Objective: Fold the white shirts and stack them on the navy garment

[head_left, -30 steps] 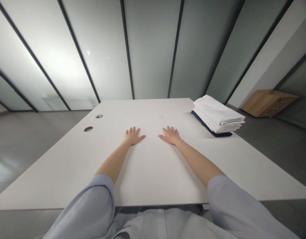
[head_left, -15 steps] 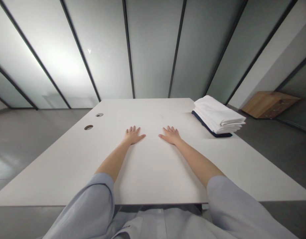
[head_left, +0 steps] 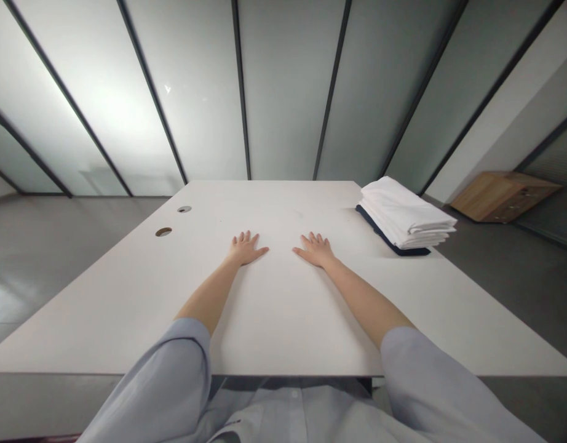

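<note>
My left hand lies palm down on the white table, fingers spread, with nothing in it. Mirroring it a short way to the right, my right hand also rests flat on the tabletop, its fingers apart and holding nothing. The two thumbs point toward each other with bare table between them. To the right of my right hand, out of its touch, sits a stack of folded white cloth. Beneath that stack, a dark navy folded cloth shows along the lower edge.
Two round holes pierce the tabletop at the left, a farther one and a nearer one. Frosted glass panels with dark frames stand beyond the table. A wooden cabinet is on the floor at the far right.
The view has tilted very slightly. Both hands keep the same flat pose on the table, and the cloth stack has not moved.
</note>
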Action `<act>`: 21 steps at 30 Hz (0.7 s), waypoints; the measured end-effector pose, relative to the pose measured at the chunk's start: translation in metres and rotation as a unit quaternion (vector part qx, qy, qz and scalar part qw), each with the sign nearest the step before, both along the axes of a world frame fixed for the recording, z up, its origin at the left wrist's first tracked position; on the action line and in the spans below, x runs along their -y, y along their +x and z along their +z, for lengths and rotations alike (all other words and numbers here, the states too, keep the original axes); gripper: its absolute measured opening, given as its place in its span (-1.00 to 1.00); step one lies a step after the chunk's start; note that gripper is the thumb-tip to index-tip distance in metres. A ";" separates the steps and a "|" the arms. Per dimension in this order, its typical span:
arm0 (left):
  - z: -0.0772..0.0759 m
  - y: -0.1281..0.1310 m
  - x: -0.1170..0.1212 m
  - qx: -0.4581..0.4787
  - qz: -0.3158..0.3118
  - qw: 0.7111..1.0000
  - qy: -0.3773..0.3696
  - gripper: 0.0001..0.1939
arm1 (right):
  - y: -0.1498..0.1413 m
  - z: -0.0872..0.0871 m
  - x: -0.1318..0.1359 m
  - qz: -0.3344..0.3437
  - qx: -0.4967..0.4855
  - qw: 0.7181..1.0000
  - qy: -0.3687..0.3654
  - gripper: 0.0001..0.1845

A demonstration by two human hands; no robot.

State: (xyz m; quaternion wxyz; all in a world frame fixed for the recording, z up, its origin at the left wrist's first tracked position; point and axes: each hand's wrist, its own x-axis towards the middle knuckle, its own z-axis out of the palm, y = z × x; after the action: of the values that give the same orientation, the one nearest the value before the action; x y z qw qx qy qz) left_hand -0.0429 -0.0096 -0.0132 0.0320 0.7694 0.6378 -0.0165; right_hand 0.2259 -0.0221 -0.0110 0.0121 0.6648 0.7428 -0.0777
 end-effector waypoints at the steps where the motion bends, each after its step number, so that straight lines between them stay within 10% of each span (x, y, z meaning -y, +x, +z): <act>1: 0.000 0.000 0.000 -0.001 0.000 1.000 0.000 -0.05 | 0.000 -0.001 0.000 0.000 -0.001 1.000 0.001 -0.04; 21: -0.001 0.002 -0.001 0.004 0.003 1.000 -0.008 -0.02 | 0.001 -0.001 0.000 0.002 -0.001 1.000 0.006 -0.06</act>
State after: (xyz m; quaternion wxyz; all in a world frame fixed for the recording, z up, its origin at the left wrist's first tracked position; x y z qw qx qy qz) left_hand -0.0407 -0.0089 -0.0141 0.0406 0.7670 0.6400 -0.0186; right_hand 0.2273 -0.0223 -0.0123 0.0071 0.6632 0.7447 -0.0741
